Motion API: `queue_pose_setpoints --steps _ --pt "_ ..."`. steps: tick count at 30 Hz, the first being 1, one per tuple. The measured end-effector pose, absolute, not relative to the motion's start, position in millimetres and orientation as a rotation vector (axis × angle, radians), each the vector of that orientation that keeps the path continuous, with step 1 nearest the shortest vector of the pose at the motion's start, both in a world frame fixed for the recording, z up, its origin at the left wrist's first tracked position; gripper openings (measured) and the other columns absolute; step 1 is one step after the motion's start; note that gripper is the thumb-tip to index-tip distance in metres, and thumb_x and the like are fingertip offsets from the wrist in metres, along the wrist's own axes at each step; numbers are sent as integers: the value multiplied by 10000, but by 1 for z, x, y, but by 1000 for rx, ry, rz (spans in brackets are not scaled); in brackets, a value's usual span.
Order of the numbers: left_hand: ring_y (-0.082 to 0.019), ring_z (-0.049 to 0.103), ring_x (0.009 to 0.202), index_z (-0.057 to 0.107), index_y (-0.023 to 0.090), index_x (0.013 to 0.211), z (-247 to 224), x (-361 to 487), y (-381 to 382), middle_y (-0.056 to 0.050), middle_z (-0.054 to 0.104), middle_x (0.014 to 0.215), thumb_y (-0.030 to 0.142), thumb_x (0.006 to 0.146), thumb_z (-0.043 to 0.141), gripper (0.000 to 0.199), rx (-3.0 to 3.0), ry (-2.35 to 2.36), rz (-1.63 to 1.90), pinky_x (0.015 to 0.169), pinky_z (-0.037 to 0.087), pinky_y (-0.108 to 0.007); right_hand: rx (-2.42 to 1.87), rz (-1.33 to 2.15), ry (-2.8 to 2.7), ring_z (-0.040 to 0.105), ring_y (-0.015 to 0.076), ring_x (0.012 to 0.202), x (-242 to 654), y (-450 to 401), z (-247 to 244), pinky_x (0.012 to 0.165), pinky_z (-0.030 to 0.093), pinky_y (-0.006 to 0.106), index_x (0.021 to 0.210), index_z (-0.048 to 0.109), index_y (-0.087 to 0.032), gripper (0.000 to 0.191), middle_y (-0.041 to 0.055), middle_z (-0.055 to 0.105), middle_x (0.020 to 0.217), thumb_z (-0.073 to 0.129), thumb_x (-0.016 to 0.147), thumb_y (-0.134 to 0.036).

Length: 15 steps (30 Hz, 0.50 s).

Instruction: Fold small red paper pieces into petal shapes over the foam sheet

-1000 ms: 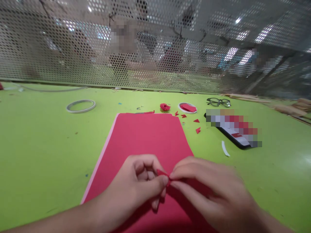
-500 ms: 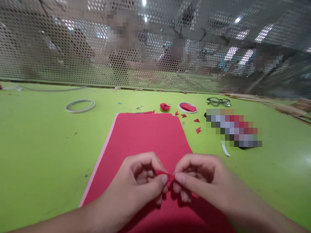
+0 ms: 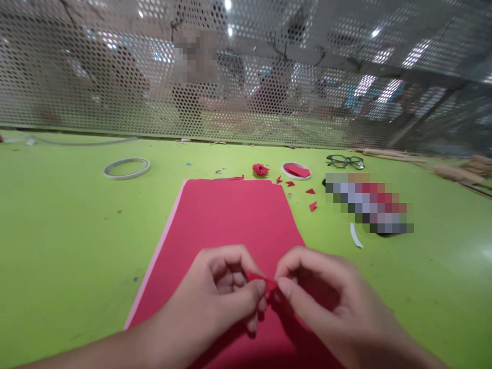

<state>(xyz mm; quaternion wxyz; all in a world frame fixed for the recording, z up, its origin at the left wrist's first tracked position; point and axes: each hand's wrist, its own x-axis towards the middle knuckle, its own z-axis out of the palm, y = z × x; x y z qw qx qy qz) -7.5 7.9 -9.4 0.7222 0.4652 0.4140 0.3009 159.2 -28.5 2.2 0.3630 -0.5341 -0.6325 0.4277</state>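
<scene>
Between my hands is a small folded piece of red paper (image 3: 270,288), held above a stack of red paper sheets (image 3: 234,220). My left hand (image 3: 230,292) pinches its left part between thumb and forefinger, the other fingers curled beneath. At its right end, the thumb and forefinger of my right hand (image 3: 323,297) close on the paper. Beyond the stack sits a round, pleated red paper piece (image 3: 260,169). Small folded red triangles (image 3: 313,206) lie to the right of the stack. A white ring (image 3: 296,171) with red paper pieces in it rests near them.
A larger white ring (image 3: 126,168) lies at the left on the green table (image 3: 69,230). Black-framed glasses (image 3: 345,162), a blurred-out flat object (image 3: 369,205) and a white paper strip (image 3: 356,235) are at the right. A perforated metal screen (image 3: 134,102) stands behind, with people beyond.
My right hand's lower fingers have drawn back from under the red paper, and its thumb and forefinger stay at the right end. My left hand has hardly moved.
</scene>
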Motion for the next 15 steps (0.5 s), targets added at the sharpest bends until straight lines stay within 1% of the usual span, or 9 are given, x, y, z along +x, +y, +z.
queue_pose_setpoints --steps 2,4,8,12,15 --pt "-101 552 417 593 154 591 -8 -6 8 10 623 468 184 644 729 149 1036 932 658 470 493 -231 -1383 1278 -1531 589 126 555 159 -27 3 523 487 216 693 556 -224 87 -29 599 590 574 777 -215" --pt "-106 553 426 600 152 595 -7 -6 8 6 623 480 206 643 741 159 1034 939 655 473 493 -237 -1398 1317 -1498 564 125 556 159 -26 3 531 476 225 694 549 -225 86 -33 574 596 593 768 -227" --pt "-114 571 465 638 146 628 -10 -9 6 2 640 509 227 680 772 164 1003 873 658 516 500 -240 -1396 1229 -1512 539 127 551 158 -27 -3 520 459 229 670 513 -233 111 -38 535 592 580 758 -224" --pt "-108 597 513 671 145 620 -14 -12 5 -6 665 544 251 779 737 202 909 792 677 579 491 -222 -1413 1108 -1566 528 133 519 157 -29 -7 474 416 240 647 494 -237 122 -32 547 560 544 737 -171" --pt "-110 587 495 685 138 616 -13 -10 5 -1 648 508 253 789 728 213 956 801 659 563 477 -222 -1408 1049 -1627 516 129 508 156 -30 -8 459 398 235 641 467 -241 137 -36 536 550 507 732 -147"
